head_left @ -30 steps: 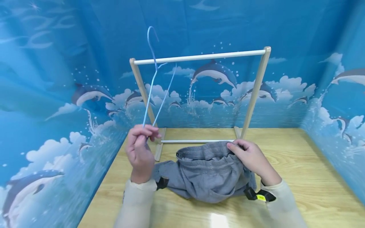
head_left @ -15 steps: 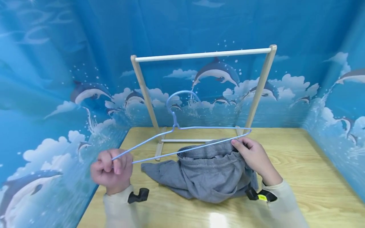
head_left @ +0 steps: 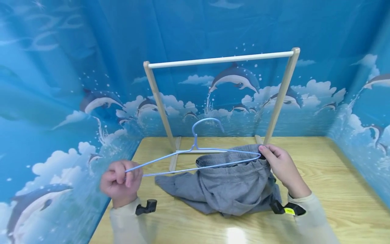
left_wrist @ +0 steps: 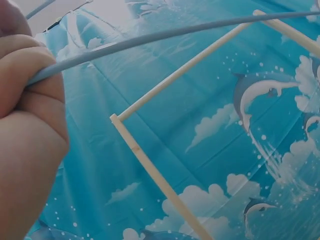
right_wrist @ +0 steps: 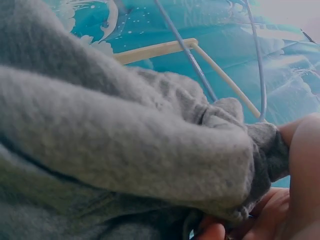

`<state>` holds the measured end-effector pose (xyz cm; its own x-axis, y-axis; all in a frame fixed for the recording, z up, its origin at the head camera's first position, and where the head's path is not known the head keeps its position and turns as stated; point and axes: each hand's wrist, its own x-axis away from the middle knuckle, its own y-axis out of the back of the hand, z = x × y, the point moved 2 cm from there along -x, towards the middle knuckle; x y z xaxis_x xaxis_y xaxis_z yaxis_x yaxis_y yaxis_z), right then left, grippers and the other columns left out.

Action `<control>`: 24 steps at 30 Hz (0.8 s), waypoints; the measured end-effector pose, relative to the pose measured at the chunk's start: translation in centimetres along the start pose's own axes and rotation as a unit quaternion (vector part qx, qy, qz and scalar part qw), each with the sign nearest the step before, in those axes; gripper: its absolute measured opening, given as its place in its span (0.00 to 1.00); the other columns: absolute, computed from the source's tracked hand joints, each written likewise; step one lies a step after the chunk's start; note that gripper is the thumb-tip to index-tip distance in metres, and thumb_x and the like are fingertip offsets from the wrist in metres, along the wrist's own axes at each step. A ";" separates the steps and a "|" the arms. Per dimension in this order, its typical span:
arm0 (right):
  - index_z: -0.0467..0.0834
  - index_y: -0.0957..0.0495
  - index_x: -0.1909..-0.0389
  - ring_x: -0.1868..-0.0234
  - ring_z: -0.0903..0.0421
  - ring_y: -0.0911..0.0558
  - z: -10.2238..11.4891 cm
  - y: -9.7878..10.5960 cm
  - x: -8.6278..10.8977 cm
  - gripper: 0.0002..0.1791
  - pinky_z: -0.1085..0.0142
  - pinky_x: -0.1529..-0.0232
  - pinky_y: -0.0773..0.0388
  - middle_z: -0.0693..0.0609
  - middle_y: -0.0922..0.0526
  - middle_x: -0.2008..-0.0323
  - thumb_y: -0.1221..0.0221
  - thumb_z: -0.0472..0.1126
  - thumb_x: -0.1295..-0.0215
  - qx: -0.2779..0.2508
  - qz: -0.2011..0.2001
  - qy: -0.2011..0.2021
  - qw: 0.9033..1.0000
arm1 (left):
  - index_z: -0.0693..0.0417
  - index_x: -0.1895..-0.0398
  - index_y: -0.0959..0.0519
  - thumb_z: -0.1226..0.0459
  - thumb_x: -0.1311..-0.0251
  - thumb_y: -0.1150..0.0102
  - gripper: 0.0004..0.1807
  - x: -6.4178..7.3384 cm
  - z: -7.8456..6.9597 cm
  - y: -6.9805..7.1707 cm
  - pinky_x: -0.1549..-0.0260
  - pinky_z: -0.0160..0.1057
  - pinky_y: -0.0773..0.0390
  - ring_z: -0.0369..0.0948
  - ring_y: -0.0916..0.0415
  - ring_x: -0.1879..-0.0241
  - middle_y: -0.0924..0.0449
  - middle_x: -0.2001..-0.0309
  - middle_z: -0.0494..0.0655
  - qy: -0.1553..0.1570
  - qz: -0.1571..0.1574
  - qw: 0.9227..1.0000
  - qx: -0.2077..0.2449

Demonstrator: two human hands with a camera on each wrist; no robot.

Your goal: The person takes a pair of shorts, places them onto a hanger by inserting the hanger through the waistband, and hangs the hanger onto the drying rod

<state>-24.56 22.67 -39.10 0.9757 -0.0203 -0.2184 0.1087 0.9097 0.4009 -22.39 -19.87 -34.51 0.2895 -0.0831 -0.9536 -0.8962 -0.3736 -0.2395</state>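
Hanger (head_left: 195, 139) lower than before, tip at waistband (head_left: 233, 172) of grey trousers (head_left: 233, 191)

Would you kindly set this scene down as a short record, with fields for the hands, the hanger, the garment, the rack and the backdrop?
Left hand: grips one end of the blue hanger
Right hand: holds the grey garment at its waistband
Hanger: hook up, other end beside the right hand at the waistband opening
Garment: bunched on the table
Rack: wooden uprights, white top bar, standing behind the garment
Backdrop: blue, printed with dolphins and clouds
Unclear: whether the hanger's end is inside the waistband
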 end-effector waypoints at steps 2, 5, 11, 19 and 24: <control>0.34 0.21 0.57 0.72 0.58 0.30 0.0 0.0 0.0 0.21 0.64 0.71 0.31 0.55 0.30 0.74 0.50 0.50 0.18 -0.014 0.001 0.003 1.000 | 0.57 0.84 0.44 0.70 0.38 0.71 0.15 0.3 -0.1 0.1 0.88 0.31 0.45 0.38 0.46 0.88 0.39 0.85 0.51 0.011 -0.008 1.000 -0.015; 0.35 0.22 0.58 0.73 0.57 0.31 0.0 0.0 0.1 0.20 0.63 0.72 0.32 0.54 0.31 0.74 0.50 0.49 0.18 -0.016 -0.003 0.016 1.000 | 0.58 0.84 0.44 0.70 0.39 0.70 0.15 0.6 -0.1 0.3 0.87 0.33 0.46 0.39 0.45 0.87 0.39 0.85 0.51 0.014 -0.026 0.999 -0.035; 0.35 0.22 0.55 0.69 0.60 0.27 0.5 -0.1 0.7 0.17 0.66 0.68 0.30 0.58 0.26 0.69 0.51 0.45 0.17 -0.019 0.001 0.070 0.997 | 0.60 0.84 0.44 0.70 0.39 0.69 0.14 0.7 -0.2 0.6 0.87 0.33 0.46 0.40 0.45 0.86 0.39 0.84 0.53 0.002 -0.049 0.997 -0.053; 0.39 0.23 0.36 0.64 0.58 0.28 1.5 0.0 1.5 0.18 0.67 0.67 0.27 0.53 0.25 0.53 0.48 0.30 0.22 0.000 0.071 0.190 0.979 | 0.59 0.86 0.46 0.71 0.41 0.70 0.15 0.8 -0.1 0.4 0.86 0.32 0.48 0.41 0.46 0.87 0.30 0.82 0.59 -0.030 -0.083 0.995 -0.049; 0.46 0.21 0.36 0.64 0.61 0.26 1.6 -0.1 1.5 0.23 0.70 0.66 0.27 0.55 0.22 0.55 0.38 0.28 0.29 0.058 0.055 0.220 0.972 | 0.56 0.83 0.46 0.70 0.38 0.71 0.14 0.7 -0.1 0.6 0.84 0.33 0.49 0.39 0.50 0.88 0.35 0.83 0.58 -0.037 -0.081 0.996 0.027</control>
<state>-22.82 21.84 -38.01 0.8093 0.2776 -0.5176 0.0537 0.8426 0.5359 -22.69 -20.23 -35.28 0.4071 0.0432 -0.9124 -0.8573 -0.3265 -0.3980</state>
